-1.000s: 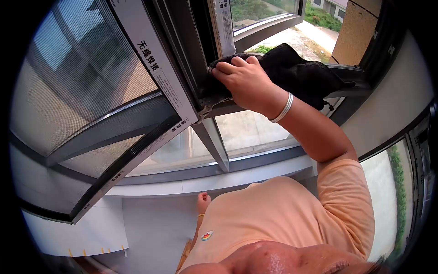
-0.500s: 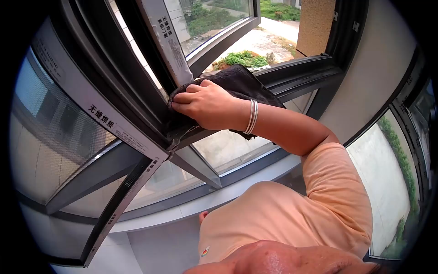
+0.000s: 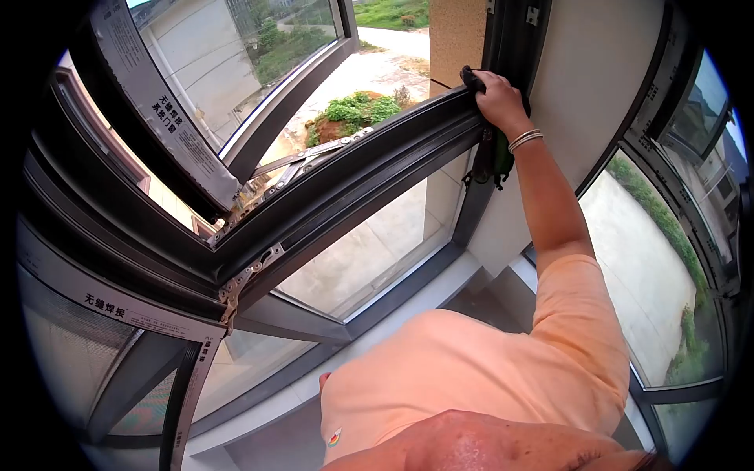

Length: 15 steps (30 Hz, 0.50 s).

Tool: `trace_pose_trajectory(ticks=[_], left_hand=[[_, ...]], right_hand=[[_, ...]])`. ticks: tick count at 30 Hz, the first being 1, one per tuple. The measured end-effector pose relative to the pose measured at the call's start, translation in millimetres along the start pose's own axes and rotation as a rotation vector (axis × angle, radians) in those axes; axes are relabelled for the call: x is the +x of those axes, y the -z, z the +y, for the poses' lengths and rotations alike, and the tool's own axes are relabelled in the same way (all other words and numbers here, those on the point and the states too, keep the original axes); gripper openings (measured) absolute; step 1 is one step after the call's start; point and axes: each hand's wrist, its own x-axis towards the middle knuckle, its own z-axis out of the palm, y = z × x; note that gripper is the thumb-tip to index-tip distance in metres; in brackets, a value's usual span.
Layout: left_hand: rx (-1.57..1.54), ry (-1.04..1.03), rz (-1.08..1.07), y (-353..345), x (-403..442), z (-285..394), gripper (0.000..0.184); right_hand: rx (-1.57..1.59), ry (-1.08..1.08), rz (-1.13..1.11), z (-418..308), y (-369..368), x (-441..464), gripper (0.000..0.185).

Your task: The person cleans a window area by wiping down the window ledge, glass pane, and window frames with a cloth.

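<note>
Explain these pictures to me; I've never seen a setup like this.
There is no machine here: a person works with bare hands. Every picture comes from one camera on their head, looking forward and down, so their peach shirt shows below. The right hand holds a black cloth at the far right end of a dark window frame; the cloth hangs down beneath it. An open window pane stands outward. Only a sliver of the left hand shows.
</note>
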Motion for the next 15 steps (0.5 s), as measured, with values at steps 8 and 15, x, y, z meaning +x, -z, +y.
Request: trace_pose_trajectory(ticks=[8, 15], left_hand=[[0.008, -0.024, -0.142, -59, 18, 45, 0.02], [0.039, -0.054, -0.231, -91, 33, 65, 0.02]], right_hand=[[0.188, 0.235, 0.073, -114, 22, -63, 0.052], [0.111, 0.124, 0.126, -48, 8, -31, 0.045]])
